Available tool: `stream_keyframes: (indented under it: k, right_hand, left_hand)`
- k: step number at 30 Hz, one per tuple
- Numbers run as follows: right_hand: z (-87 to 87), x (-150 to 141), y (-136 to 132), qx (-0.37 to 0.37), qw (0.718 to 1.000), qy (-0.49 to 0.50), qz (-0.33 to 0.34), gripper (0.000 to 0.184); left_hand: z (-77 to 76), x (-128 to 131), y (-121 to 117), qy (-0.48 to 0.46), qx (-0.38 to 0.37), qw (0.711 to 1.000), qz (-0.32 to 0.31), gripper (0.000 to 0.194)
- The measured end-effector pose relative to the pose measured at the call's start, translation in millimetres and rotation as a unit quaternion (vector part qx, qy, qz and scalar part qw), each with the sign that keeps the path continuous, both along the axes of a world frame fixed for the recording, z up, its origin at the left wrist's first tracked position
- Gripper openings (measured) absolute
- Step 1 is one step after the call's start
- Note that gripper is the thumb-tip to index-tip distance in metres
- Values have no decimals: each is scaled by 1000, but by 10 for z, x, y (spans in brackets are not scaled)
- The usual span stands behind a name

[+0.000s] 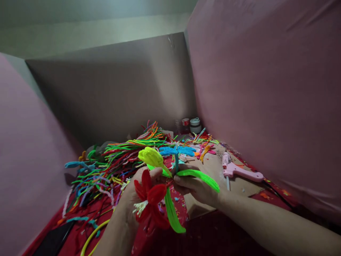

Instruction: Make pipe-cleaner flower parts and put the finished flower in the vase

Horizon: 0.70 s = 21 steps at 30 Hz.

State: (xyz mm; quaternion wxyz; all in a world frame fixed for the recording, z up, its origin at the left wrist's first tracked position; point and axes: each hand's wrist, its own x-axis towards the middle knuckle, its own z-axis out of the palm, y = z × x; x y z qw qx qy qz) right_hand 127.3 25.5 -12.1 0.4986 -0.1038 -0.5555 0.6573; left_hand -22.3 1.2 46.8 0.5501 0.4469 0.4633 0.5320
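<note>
Both of my hands meet around a bunch of pipe-cleaner flowers. My left hand [139, 175] is closed at the stems, its fingers partly hidden behind the red flower [156, 195], which has pale stamens and faces me. Opposite it, my right hand [194, 187] pinches the stems with thumb and fingers. A yellow tulip-like flower [151, 157] leans to the upper left. Behind it stands a blue flower [177, 151] on a blue stem. One bright green leaf [199, 175] arches over my right hand; another green leaf [172, 211] hangs down below the grip.
A large heap of coloured pipe cleaners [125, 154] lies left and behind. At right, a pink glue gun [239, 170] rests on cardboard [213, 174], its black cord [278, 193] trailing right. Jars [195, 125] stand at the back. A black flat object [53, 241] lies front left. Pink-covered walls [266, 89] enclose the sides.
</note>
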Motion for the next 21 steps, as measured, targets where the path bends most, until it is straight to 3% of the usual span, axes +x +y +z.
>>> stream_keyframes:
  k: [4, 11, 13, 18, 21]
  right_hand:
    - [-4, 7, 4, -24, 1000, -6, 19, 34]
    - [-53, 15, 0, -5, 998, -27, 50, 34]
    - [-59, 6, 4, -2, 998, -16, 54, 34]
    - [-50, -23, 33, -48, 997, 37, 44, 31]
    - [-40, -29, 62, -52, 997, 53, 27, 29]
  left_hand:
    - [23, -18, 97, 2, -42, 997, -71, 18]
    - [-117, -89, 212, -41, -19, 988, -150, 33]
    - [-139, -101, 215, -38, -29, 989, -140, 31]
    - [-176, -79, 238, -96, -31, 994, -37, 16]
    - [-215, -48, 269, -127, -28, 991, -41, 20]
